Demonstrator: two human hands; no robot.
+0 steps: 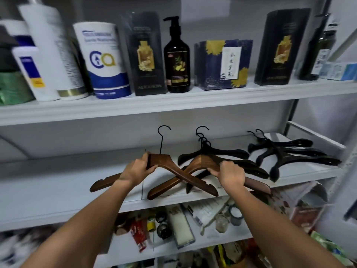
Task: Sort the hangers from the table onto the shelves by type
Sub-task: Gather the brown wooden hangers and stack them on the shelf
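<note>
Brown wooden hanger with a black wire hook (170,172) clasped at its crown by the left hand (138,170), fingers wrapped round the top, over the white middle shelf (58,182). Second brown wooden hanger (201,164) clutched on its right arm by the right hand (230,174), crossing the first low down. Behind, touching it, black plastic hangers in a stack (222,154); further right, apart, another black pile (289,154). Above, bottles and dark boxes along the upper shelf (173,107).
</note>
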